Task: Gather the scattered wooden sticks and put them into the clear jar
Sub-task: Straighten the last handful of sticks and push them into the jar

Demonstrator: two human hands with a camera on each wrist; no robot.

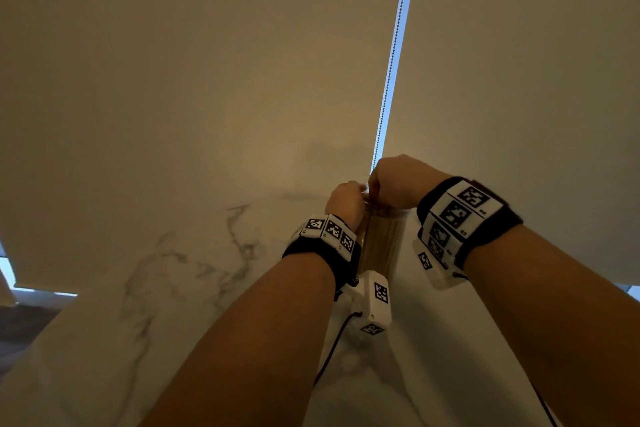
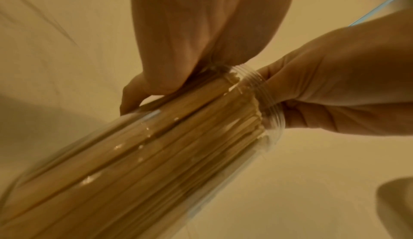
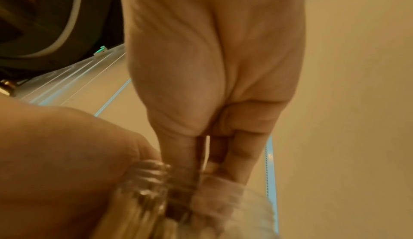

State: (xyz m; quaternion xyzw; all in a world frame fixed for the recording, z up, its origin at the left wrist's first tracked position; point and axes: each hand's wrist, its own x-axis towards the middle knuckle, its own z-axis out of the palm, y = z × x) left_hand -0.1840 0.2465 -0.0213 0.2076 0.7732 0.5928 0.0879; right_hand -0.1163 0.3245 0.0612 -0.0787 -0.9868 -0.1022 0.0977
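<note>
Between both hands' fingers, gripped clear jar (image 2: 170, 163) (stick-filled), wrist trackers (image 1: 375, 298) blocking it.

Both forearms reach forward side by side, each with a black wrist band carrying white marker blocks. The left hand (image 1: 346, 199) is curled round the neck of the jar (image 2: 143, 154), thumb on one side and fingers on the other. The right hand (image 1: 398, 184) sits just above and touching the left, knuckles up, its fingers (image 3: 241, 152) bunched and pointing down at the jar's mouth
</note>
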